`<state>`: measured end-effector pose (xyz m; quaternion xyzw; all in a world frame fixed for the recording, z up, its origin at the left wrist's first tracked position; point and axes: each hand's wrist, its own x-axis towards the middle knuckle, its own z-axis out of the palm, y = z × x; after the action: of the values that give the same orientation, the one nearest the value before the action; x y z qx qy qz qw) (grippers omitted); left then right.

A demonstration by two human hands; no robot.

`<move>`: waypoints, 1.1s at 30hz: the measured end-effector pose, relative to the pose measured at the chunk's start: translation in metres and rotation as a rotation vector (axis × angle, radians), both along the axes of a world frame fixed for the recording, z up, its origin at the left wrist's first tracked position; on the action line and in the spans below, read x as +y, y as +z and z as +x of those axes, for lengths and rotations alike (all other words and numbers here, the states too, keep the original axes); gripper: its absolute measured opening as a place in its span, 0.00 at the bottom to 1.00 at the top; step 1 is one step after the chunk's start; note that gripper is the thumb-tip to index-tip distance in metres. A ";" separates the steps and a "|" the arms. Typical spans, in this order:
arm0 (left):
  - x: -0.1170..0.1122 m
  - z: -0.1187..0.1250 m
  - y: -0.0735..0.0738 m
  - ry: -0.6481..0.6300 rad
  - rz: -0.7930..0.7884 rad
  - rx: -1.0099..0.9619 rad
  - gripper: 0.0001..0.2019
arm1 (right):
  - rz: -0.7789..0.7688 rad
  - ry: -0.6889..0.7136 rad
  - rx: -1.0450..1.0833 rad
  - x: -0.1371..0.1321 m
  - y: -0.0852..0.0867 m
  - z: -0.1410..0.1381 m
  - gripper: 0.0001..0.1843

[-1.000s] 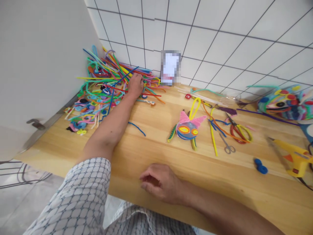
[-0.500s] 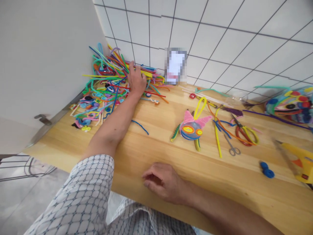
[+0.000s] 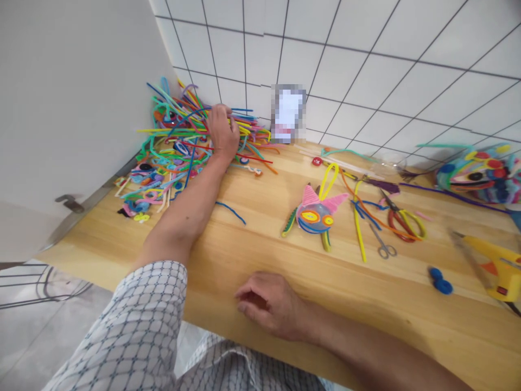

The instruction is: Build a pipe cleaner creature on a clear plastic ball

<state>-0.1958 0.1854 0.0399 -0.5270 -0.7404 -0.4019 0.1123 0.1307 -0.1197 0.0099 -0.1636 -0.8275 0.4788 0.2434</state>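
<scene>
My left hand (image 3: 223, 133) is in the heap of coloured pipe cleaners (image 3: 252, 130) against the tiled wall. Its fingers are closed on a blue pipe cleaner (image 3: 187, 115), whose ends stick out to both sides; the fingertips are partly hidden. Resting on the wooden table near its front edge, my right hand (image 3: 268, 304) is loosely curled, with a gap between thumb and fingers and nothing seen inside. Beyond it lies a clear ball figure (image 3: 315, 217) with pink ears, yellow-and-orange eyes and a yellow loop, on green-and-yellow handled pliers (image 3: 290, 222).
Right of the figure lie red-and-yellow scissors (image 3: 407, 225), small metal scissors (image 3: 382, 244) and loose pipe cleaners. A yellow glue gun (image 3: 496, 266) and blue coils (image 3: 440, 281) are at the right. A phone (image 3: 288, 114) leans on the wall by a colourful decorated fish (image 3: 476, 174).
My left hand has shifted slightly, and the blue pipe cleaner now shows across the top of the heap on both sides of it. My right hand stays put. The view has tilted slightly.
</scene>
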 end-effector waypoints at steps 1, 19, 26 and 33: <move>-0.001 0.002 0.001 -0.045 0.015 0.025 0.13 | 0.004 0.002 -0.008 0.000 0.000 0.000 0.08; 0.009 -0.012 -0.019 -0.068 -0.153 -0.114 0.22 | 0.008 0.005 0.027 0.000 -0.002 -0.002 0.09; 0.009 -0.009 -0.018 -0.139 -0.158 -0.057 0.23 | 0.017 0.021 -0.038 0.001 -0.001 -0.002 0.08; 0.022 -0.016 -0.032 -0.177 -0.135 -0.084 0.21 | -0.001 0.022 -0.018 0.001 -0.001 -0.002 0.07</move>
<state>-0.2123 0.2073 0.0074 -0.5793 -0.7204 -0.3812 0.0097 0.1286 -0.1188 0.0088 -0.1590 -0.8311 0.4805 0.2304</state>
